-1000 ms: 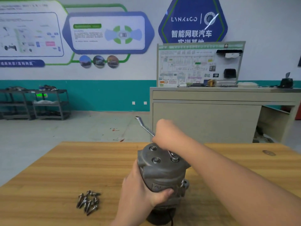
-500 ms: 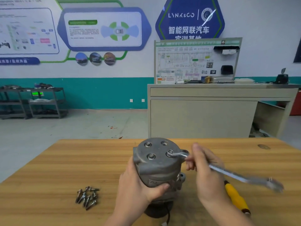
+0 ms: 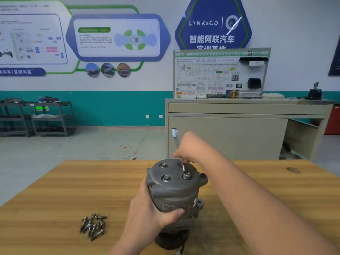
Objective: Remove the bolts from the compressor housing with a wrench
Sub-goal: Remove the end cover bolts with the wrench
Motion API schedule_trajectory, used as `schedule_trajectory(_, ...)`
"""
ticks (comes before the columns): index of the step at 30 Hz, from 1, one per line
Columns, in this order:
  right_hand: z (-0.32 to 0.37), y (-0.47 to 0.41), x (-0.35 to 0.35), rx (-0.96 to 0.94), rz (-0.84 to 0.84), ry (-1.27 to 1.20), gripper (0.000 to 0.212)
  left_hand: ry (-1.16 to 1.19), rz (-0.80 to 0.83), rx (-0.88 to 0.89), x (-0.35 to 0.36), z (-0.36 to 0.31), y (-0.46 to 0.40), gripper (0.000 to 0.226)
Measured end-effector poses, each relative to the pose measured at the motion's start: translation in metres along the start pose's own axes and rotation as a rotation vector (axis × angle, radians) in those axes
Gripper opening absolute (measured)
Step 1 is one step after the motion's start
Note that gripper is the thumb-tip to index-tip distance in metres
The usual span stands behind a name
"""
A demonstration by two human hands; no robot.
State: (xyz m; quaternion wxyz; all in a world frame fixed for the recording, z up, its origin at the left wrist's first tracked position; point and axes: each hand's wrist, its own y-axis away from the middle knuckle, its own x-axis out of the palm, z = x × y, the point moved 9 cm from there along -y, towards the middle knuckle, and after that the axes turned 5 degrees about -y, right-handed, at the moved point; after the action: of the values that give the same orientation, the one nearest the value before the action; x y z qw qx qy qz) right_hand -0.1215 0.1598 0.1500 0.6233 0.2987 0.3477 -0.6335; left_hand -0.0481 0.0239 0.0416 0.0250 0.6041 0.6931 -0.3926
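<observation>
Standing upright near the middle of the wooden tabletop (image 3: 55, 190), toward its near edge, is the compressor housing (image 3: 174, 192). It is a gray metal can shape with a flat round top and small lugs on its right side. A black part sits under it. Four bolt spots show on the top. The near left bolt (image 3: 166, 178) and the far left bolt (image 3: 163, 165) sit in their holes. The far right spot is partly hidden. The near right bolt (image 3: 186, 175) has the ring end of the wrench (image 3: 184, 167) on it.

The silver wrench points away toward the far edge, and its other end sticks up past the right hand (image 3: 191, 146). The right hand's fingers are curled round the wrench handle. The left hand (image 3: 152, 212) grips the left side of the housing, with its thumb across the front.

A pile of loose bolts (image 3: 93, 226) lies to the left, near the near edge. There look to be about eight, but they overlap, so I cannot count them for sure.
</observation>
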Motion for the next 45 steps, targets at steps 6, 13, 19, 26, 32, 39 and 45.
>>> schedule_trajectory(6, 0.049, 0.040, 0.024, -0.210, -0.224, 0.391, 0.009, 0.020, -0.025, -0.017, 0.000, 0.002, -0.001, 0.092)
schedule_trajectory(13, 0.045, 0.110, 0.029, -0.616, -0.498, 0.225, 0.040, -0.132, 0.008, 0.067, 0.007, -0.003, -0.003, 0.066)
schedule_trajectory(19, -0.016, 0.133, 0.020, -0.574, -0.455, -0.461, 0.056, -0.064, -0.258, 0.000, -0.004, 0.019, 0.023, 0.119)
schedule_trajectory(26, -0.067, 0.099, 0.030, -0.157, 0.001, -1.406, 0.030, 0.577, 0.022, -0.277, 0.035, 0.072, 0.029, 0.098)
schedule_trajectory(32, -0.078, 0.073, 0.036, 0.326, 0.432, -1.800, 0.020, 0.739, -0.031, -0.406, 0.034, 0.085, 0.022, 0.037)
schedule_trajectory(39, -0.086, 0.030, 0.008, 0.502, 0.147, -1.126, 0.020, 0.777, 0.105, -0.311, 0.039, 0.076, 0.024, 0.062)
schedule_trajectory(45, -0.024, 0.013, 0.001, 0.337, 0.076, -0.268, 0.026, 0.729, 0.158, -0.202, 0.043, 0.068, 0.026, 0.114)
